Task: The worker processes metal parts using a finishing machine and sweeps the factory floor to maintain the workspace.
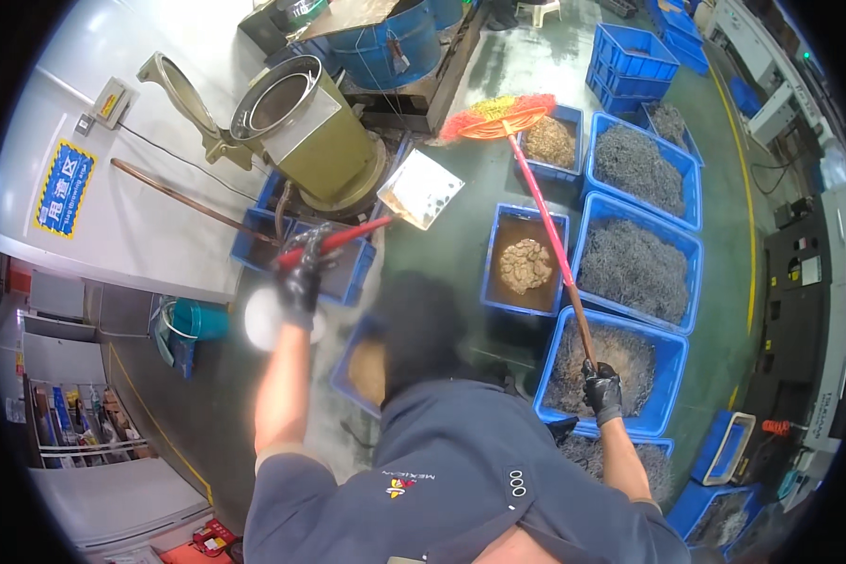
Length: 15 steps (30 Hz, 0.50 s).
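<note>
My left hand (301,277), in a black glove, grips the red handle of a metal dustpan (421,188). The pan is held up beside an olive-green drum machine (315,132) with its lid open. My right hand (603,390), also gloved, is closed on the long handle of a broom (555,235). The broom's orange-red bristle head (498,115) rests far out on the green floor, next to a blue bin. The handle slants over several blue bins of small metal parts.
Blue plastic bins (634,268) of grey metal pieces and brownish lumps stand in rows on the right. A blue barrel (385,42) stands behind the machine. A grey cabinet wall (132,216) is on the left, grey machinery (808,310) on the right, and shelves (75,418) at lower left.
</note>
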Tool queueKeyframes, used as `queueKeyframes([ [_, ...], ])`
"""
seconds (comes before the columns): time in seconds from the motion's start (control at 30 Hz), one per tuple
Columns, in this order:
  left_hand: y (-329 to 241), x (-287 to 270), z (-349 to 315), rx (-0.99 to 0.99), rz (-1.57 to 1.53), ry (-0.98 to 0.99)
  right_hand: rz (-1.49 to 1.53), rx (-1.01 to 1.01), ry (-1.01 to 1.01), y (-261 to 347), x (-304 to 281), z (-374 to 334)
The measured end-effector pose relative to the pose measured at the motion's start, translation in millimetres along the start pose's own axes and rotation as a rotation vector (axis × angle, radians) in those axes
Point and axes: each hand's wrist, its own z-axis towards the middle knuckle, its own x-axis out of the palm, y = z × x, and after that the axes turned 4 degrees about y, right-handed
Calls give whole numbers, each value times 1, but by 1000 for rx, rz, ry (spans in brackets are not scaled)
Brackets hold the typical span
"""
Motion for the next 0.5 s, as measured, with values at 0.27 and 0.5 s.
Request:
queueKeyframes([
  [0.27,129,0,153,-112,299,79,-114,51,-19,14,31,86],
  [0.5,278,-83,288,-378,-430,-19,-175,334,122,166,72,217],
])
